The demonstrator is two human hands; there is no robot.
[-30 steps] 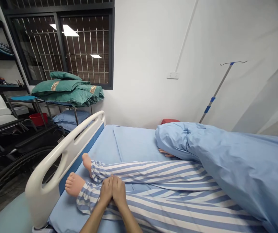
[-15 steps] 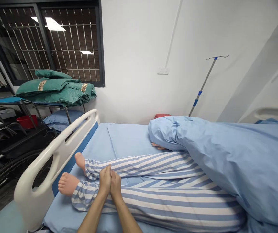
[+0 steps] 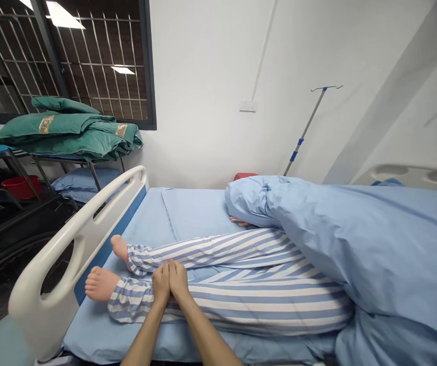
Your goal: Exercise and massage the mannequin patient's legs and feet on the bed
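Note:
My left hand (image 3: 161, 282) and my right hand (image 3: 178, 278) are side by side, touching, with their fingers curled closed. Both appear in front of the lower part of the near leg, which wears blue-and-white striped trousers (image 3: 256, 300). Whether they touch the cloth, or have anything inside them, is hidden. To their left lie two bare, smooth feet, the near foot (image 3: 102, 283) with its toes up and the far foot (image 3: 119, 248). A blue quilt (image 3: 340, 234) covers the upper body of the lying figure. Fingertips of another hand (image 3: 241, 221) show under the quilt's edge.
A white bed end board (image 3: 69, 244) rises left of the feet, beyond the blue sheet (image 3: 191, 211). Green folded bedding (image 3: 73, 129) rests on a rack by the window, near a red bucket (image 3: 22, 187). An IV pole (image 3: 306, 129) stands behind the bed.
The view has swung slightly right and down, so the scene sits further left and higher. My hands have turned from an upright clasp to lying side by side with their backs upward.

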